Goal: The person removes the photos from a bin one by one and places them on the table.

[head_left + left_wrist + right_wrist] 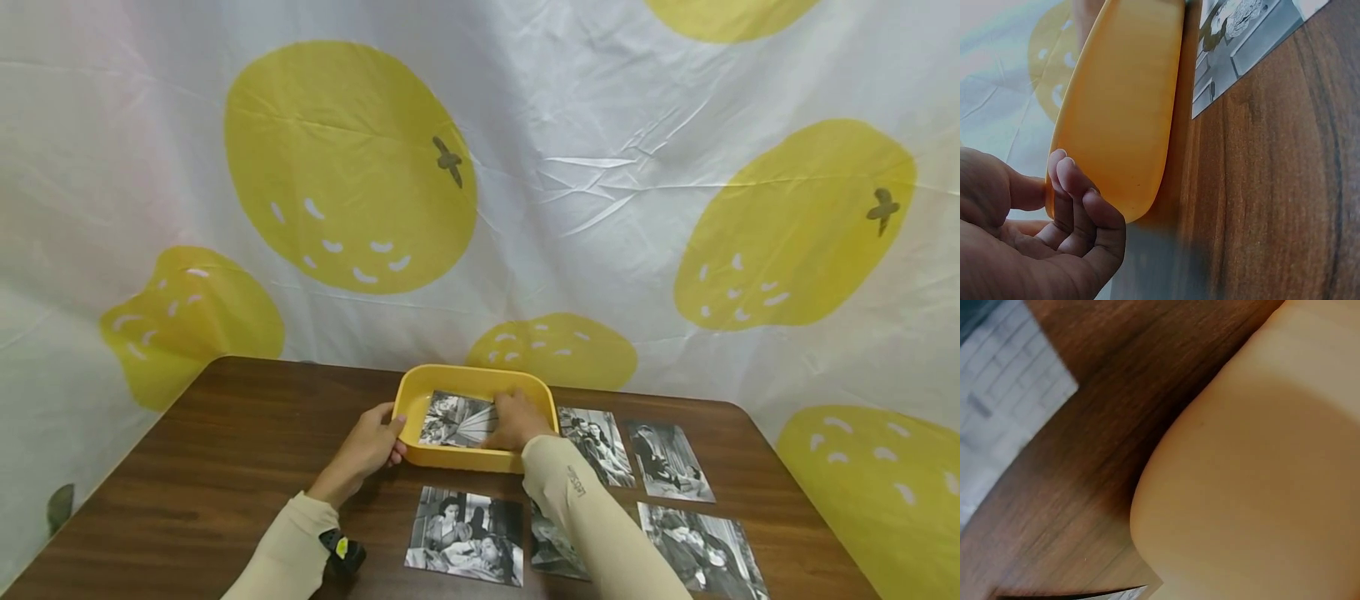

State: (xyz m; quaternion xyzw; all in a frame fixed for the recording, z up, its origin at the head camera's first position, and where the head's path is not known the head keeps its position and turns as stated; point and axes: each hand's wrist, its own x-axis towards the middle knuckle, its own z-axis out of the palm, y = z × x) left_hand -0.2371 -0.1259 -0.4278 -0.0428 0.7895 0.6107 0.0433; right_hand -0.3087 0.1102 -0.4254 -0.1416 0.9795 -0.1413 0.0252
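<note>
A yellow plastic tray [465, 379] stands on the brown wooden table [225, 450], towards the far middle. A black-and-white photo [453, 419] lies inside it. My left hand [371, 442] grips the tray's left rim. In the left wrist view its fingers [1075, 187] curl against the tray's outer wall [1122, 112]. My right hand [517, 421] is inside the tray, on the right part of the photo, with its fingers bent over it. The right wrist view shows only the table [1085, 456], a blurred photo corner [997, 412] and a pale cream surface, not the hand.
Several more black-and-white photos lie on the table in front and to the right of the tray: one near me [465, 533], one partly under my right sleeve [555, 546], others at the right [667, 471]. A white cloth with yellow fruit prints [352, 167] hangs behind the table.
</note>
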